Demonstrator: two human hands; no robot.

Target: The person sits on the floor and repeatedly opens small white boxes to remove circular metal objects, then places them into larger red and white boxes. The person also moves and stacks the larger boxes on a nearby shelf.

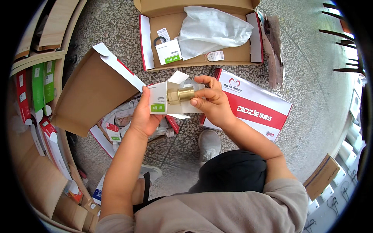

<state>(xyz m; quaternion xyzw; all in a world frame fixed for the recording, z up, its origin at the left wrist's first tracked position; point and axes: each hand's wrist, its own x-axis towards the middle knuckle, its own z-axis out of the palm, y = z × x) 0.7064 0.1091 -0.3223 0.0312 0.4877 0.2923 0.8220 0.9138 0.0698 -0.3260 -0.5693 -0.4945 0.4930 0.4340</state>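
Observation:
My left hand (145, 116) grips a small white box with a green label (157, 95) by its left end. The box's end flaps stand open on the right side. At that open end is a brass pipe fitting (179, 95) with a hexagonal part, lying lengthwise. My right hand (216, 101) pinches the fitting's right end between thumb and fingers. Something translucent (189, 83) shows beside the right fingertips; its kind is unclear. How far the fitting reaches into the box I cannot tell.
Beyond my hands lies an open carton (241, 58) with a white pouch (211, 33), a black ring (159, 40) and a small white-green box (168, 52). A closed red-and-white box (248, 103) lies right. Another open carton (87, 89) holds plastic-wrapped items (124, 120). Shelves (35, 171) line the left.

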